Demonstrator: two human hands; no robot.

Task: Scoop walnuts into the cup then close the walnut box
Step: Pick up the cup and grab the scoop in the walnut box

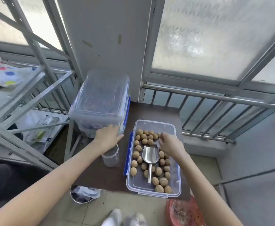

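Scooping has not begun: right hand (169,144) hangs over the walnuts (147,137), fingers bent and holding nothing, left hand (108,136) flat, fingers spread; next, grab the scoop (150,156).

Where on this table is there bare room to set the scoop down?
Bare brown table lies behind the walnut box, right of the lidded bin. Another patch sits in front of the cup, left of the box. Between the bin, the cup and the box it is crowded, with the left hand there.
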